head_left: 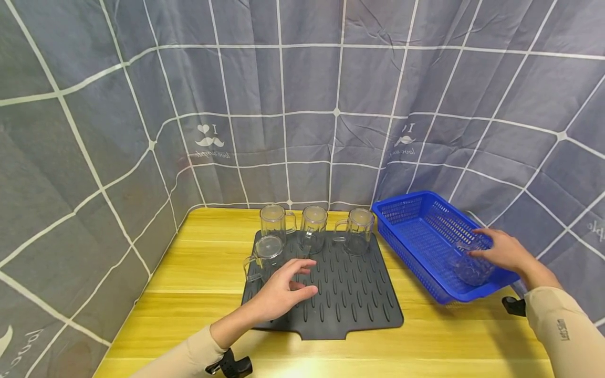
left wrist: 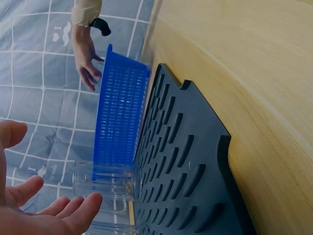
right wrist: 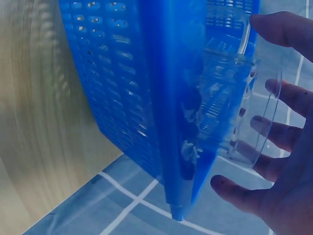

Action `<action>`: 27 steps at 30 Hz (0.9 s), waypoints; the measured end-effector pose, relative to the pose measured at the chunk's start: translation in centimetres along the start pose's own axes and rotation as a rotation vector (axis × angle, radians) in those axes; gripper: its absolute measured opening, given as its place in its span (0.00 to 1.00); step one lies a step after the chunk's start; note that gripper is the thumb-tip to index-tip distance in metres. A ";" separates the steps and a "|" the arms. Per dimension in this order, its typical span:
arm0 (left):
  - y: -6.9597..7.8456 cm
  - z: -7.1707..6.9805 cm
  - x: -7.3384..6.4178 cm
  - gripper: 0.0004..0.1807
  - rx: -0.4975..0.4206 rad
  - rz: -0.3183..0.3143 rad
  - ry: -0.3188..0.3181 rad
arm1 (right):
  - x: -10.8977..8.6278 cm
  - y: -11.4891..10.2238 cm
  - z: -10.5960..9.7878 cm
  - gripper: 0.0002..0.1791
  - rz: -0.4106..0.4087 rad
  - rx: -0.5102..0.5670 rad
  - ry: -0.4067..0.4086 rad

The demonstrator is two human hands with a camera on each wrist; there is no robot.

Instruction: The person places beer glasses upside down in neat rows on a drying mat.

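My right hand (head_left: 508, 252) reaches over the near right end of the blue basket (head_left: 411, 257), its fingers spread beside a clear glass mug (head_left: 470, 270) inside. In the right wrist view the mug's rim (right wrist: 274, 115) lies in front of some fingertips, with the thumb apart from it. Whether any finger touches the glass is hard to tell. My left hand (head_left: 285, 289) hovers over the left part of a dark ribbed drying mat (head_left: 350, 294), fingers loosely bent around nothing. Several clear glass mugs (head_left: 360, 231) stand upside down on that mat, the nearest mug (head_left: 269, 254) just beyond the left hand.
The mat lies on a yellow wood-grain table (head_left: 198, 294), with the basket to its right. A grey curtain (head_left: 312, 136) with white grid lines hangs behind the table and along its sides. Each wrist wears a black camera mount (head_left: 231, 365).
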State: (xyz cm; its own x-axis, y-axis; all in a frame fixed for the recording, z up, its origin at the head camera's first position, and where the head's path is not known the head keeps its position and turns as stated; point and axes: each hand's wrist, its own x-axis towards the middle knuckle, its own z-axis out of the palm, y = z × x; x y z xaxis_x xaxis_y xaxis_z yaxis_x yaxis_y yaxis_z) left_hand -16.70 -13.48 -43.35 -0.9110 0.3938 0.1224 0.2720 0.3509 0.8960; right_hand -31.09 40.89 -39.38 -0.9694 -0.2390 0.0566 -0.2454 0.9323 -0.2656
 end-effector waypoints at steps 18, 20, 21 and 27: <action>0.0 0.0 -0.1 0.30 0.011 -0.009 -0.001 | -0.3 0.2 0.1 0.34 -0.003 0.028 0.028; 0.0 0.0 -0.1 0.30 0.009 -0.006 -0.002 | -0.4 0.2 0.0 0.34 -0.004 0.029 0.033; 0.0 0.0 -0.1 0.30 0.008 -0.005 -0.003 | -0.4 0.1 0.0 0.34 -0.007 0.030 0.038; -0.1 0.1 -0.2 0.30 0.006 -0.006 0.000 | -0.5 -0.1 -0.2 0.33 -0.011 0.024 0.059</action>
State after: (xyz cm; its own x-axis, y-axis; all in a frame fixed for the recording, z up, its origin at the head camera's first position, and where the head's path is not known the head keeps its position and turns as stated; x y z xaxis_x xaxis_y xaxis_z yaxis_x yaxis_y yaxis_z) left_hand -16.55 -13.52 -43.48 -0.9126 0.3917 0.1169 0.2684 0.3587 0.8940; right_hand -30.57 40.98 -39.15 -0.9656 -0.2324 0.1166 -0.2567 0.9227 -0.2875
